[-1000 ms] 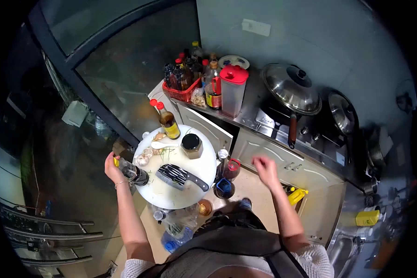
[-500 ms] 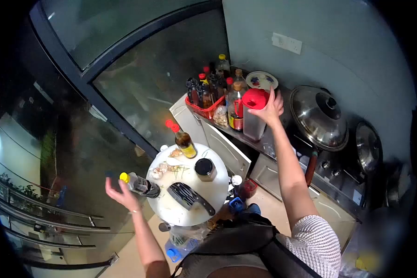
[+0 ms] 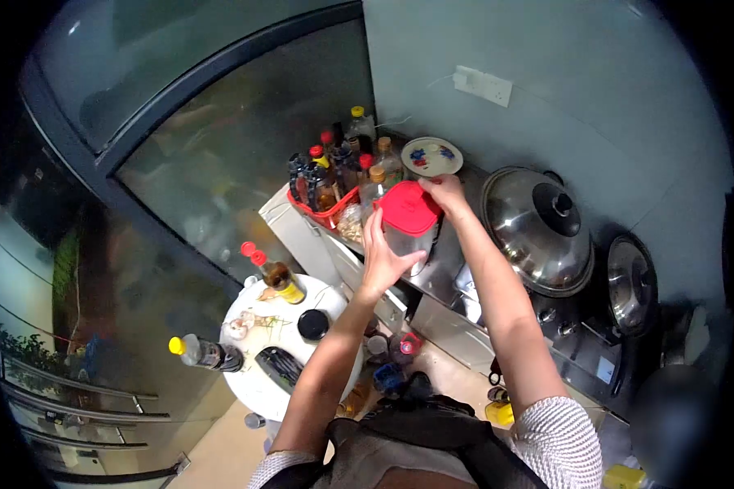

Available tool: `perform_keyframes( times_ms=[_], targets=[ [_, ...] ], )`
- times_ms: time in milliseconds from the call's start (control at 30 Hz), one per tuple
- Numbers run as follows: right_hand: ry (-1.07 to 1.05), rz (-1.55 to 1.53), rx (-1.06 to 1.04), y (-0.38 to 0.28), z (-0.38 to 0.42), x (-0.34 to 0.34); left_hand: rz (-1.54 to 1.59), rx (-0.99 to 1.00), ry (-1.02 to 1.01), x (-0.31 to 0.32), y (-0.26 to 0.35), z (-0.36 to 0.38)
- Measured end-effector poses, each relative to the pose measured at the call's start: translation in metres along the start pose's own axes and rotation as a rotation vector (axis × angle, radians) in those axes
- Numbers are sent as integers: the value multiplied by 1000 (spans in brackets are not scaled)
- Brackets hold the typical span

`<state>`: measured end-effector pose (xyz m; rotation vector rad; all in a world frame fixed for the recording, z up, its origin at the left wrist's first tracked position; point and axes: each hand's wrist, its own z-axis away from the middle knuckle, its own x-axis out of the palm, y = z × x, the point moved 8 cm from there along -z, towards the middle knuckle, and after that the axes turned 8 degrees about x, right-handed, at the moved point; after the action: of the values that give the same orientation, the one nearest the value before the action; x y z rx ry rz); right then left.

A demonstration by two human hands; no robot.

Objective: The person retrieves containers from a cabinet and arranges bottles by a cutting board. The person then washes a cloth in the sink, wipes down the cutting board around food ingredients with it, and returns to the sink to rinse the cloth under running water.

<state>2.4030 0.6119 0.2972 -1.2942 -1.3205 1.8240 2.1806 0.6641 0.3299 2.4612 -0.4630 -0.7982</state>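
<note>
The left hand [image 3: 383,266], formerly beside the bottle [image 3: 210,354] at lower left, now spreads wide against the container [image 3: 409,242] at centre; beyond, the right hand [image 3: 447,194] curls onto its red lid [image 3: 410,209]. Both hands apparently now attend to it.

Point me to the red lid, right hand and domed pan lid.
Red lid [image 3: 409,209], head view: middle of its top.
Right hand [image 3: 446,194], head view: back of the hand.
Domed pan lid [image 3: 530,234], head view: bare metal dome.
</note>
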Motion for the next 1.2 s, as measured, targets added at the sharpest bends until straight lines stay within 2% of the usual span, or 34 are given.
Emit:
perform_keyframes(
  times_ms=[67, 167, 233, 333, 467, 533, 600, 667, 700, 733, 800, 867, 900, 967, 1000, 1033, 1067, 1133, 1200],
  targets=[
    [-63, -238, -45, 5, -7, 4, -26, -4, 41, 21, -8, -14],
    [-35, -266, 119, -5, 11, -14, -33, -43, 30, 36, -13, -30],
    [-154, -510, 274, 9, 12, -10, -21, -75, 1, 43, -16, -32],
    [-142, -375, 321, 29, -10, 1, -4, -27, 16, 41, -17, -32],
    [-194, -337, 298, -1, 11, -5, -41, 32, 13, 40, -14, -36],
    [-247, -380, 330, -7, 17, -6, -48, -8, -18, 41, -14, -31],
    [-204, -197, 317, -12, 19, -9, -49, -29, -23, 40, -14, -31],
    [-215, -252, 198, -7, 8, 1, 13, 22, -35, 39, -15, -30],
    [-221, -153, 268, 0, 5, 5, 16, -1, -53, 38, -15, -30],
    [-218, -58, 328, 3, 1, 5, -15, -41, -133, 40, -17, -32],
    [-219, -88, 316, -7, 14, 3, -67, 35, -298, 41, -15, -39],
    [-292, -231, 492, -11, 39, 5, -228, -134, -639, 46, -18, -53],
    [-296, -219, 443, -5, 33, 7, -393, -4, -709, 53, -17, -57],
    [-292, -256, 393, 20, 17, 17, -393, 0, -728, 63, -16, -58],
    [-224, -316, 432, 26, 19, 16, -406, -6, -734, 63, -11, -56],
    [-228, -426, 352, 26, 26, 16, -420, -27, -751, 61, -7, -53],
    [-223, -532, 264, 24, 35, 13, -381, 34, -702, 56, 2, -49],
    [38, -203, 300, 21, 53, 3, -339, 114, -663, 43, 14, -37],
    [265, -144, 236, -12, 118, -27, -251, 182, -526, 13, 47, -24]
  ],
)
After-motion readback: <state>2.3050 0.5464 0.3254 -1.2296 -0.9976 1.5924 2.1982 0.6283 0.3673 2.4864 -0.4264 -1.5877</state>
